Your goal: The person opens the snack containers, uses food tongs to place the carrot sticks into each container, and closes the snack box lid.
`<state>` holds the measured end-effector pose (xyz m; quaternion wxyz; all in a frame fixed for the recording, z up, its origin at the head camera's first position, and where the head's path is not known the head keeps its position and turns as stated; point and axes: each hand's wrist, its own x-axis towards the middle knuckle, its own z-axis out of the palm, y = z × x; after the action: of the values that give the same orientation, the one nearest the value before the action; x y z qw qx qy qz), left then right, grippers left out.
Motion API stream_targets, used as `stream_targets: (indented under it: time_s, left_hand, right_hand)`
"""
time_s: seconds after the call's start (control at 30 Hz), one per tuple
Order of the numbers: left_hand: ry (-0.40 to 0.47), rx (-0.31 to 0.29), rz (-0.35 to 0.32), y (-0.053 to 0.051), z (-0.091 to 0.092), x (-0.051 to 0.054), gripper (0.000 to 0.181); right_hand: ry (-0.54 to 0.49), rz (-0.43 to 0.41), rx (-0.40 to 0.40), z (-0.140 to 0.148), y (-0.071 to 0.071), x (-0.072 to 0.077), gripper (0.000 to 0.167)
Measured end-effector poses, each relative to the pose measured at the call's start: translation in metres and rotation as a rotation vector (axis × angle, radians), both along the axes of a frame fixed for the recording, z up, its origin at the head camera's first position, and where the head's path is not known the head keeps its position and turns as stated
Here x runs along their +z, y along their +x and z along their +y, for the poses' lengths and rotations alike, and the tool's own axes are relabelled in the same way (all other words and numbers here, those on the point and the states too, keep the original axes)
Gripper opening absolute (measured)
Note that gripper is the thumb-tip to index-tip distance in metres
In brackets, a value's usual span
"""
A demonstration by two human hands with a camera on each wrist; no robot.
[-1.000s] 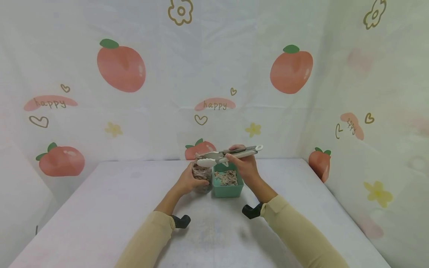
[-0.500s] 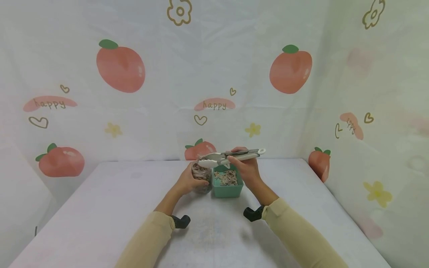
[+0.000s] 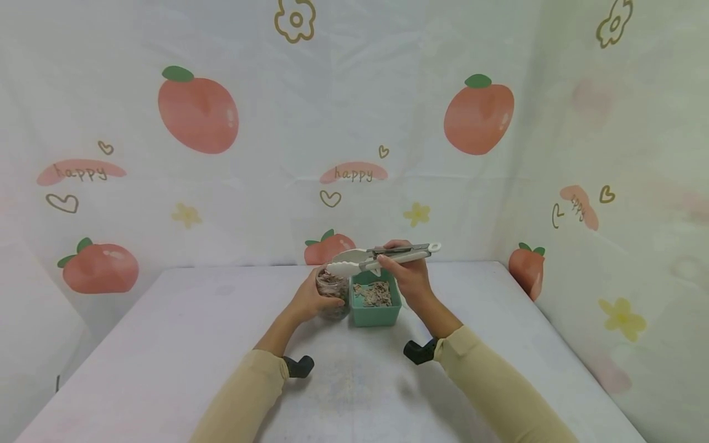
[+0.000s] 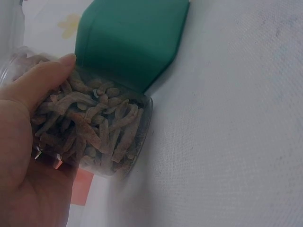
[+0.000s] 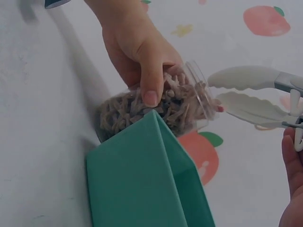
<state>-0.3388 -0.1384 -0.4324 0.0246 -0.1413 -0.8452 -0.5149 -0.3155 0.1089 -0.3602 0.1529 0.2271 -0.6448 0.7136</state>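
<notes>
My left hand (image 3: 310, 296) grips a clear jar (image 3: 333, 301) of dried brown strips, thumb across its near side. In the left wrist view the strips (image 4: 94, 118) show through the jar's wall. My right hand (image 3: 408, 274) holds tongs (image 3: 382, 257) with white scalloped heads. These heads stand apart just over the jar's mouth, with nothing visible between them in the right wrist view (image 5: 251, 94). Right beside the jar stands a green box (image 3: 376, 317), with a thin layer of similar strips (image 3: 379, 294) on its floor.
A white cloth covers the table (image 3: 221, 332). A printed white curtain (image 3: 266, 123) with peaches and flowers rises behind it and along the right side. Black wrist mounts (image 3: 299, 367) jut from under both beige sleeves (image 3: 244, 400).
The tongs shift slightly right over the jar, and their heads spread further apart. Strips seen at their tips earlier no longer show there. My left hand and the jar hold still.
</notes>
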Motion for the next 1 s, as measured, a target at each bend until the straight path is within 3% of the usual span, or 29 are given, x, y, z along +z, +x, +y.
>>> stream_targets:
  time_s: [0.27,0.5,0.8,1.0]
  left_hand:
    - [-0.007,0.023,-0.022,0.001,0.001,0.001,0.098]
    - [-0.008,0.011,-0.005,0.001,0.000,0.000,0.097]
    - [0.007,-0.003,0.001,0.001,0.000,-0.001,0.096]
    - [0.006,0.003,-0.008,0.002,-0.001,-0.001,0.093]
  right_hand:
    - [-0.021,-0.054,-0.032,-0.005,-0.001,0.009,0.030]
    - [0.029,-0.078,-0.055,-0.014,0.016,0.026,0.029]
    - [0.046,-0.074,-0.011,-0.019,0.022,0.026,0.028]
    - [0.053,-0.071,-0.034,-0.019,0.022,0.029,0.025]
